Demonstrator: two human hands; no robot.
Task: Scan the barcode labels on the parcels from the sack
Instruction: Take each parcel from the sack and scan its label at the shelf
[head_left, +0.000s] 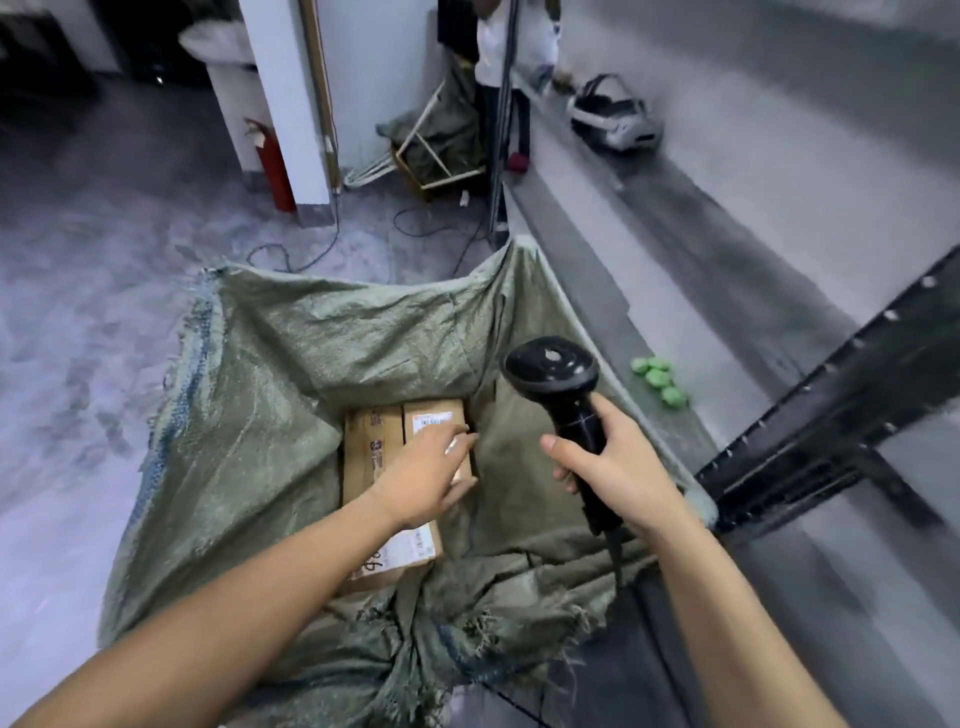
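Standing on grey floor (78, 322), green sack (249, 415) holds parcels (371, 447); left hand (423, 478) rests flat-fingered on them, right hand (618, 467) grasps scanner (566, 395).

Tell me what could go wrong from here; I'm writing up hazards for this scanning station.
The scanner in the right hand trails a cable across the sack edge; it might snag. The left hand covers part of the upper parcel, so its label could be blocked from the beam. Loose cords on the floor behind the sack may trip someone.
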